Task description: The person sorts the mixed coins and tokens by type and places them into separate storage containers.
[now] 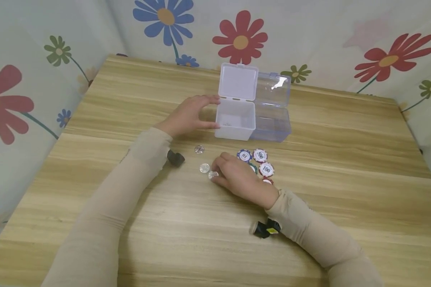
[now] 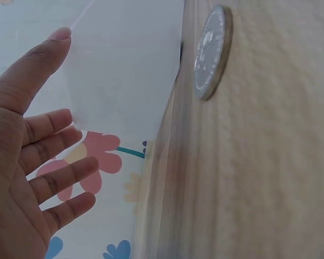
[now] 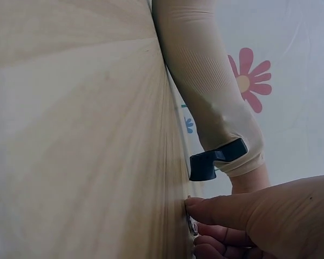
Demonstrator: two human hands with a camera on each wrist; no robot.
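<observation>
My left hand (image 1: 186,115) spans the left side of a white plastic box (image 1: 233,133) with its lid raised. Thumb and fingers are fairly straight, their tips touching the box's corners; the left wrist view also shows this white box (image 2: 124,70). Lower down, my right hand (image 1: 238,177) pinches a silver coin (image 1: 213,174) at the table surface. Two more coins, one silver coin (image 1: 204,168) beside it and another coin (image 1: 199,149) further back, lie flat. Something small and shiny, hard to make out, sits in the white box.
A clear bluish box (image 1: 271,131), lid also up, adjoins the white box on the right. Several poker chips (image 1: 266,170) lie in front of it, some partly hidden by my right hand. The wooden table (image 1: 344,159) meets a flower-patterned wall covering (image 1: 309,32) behind.
</observation>
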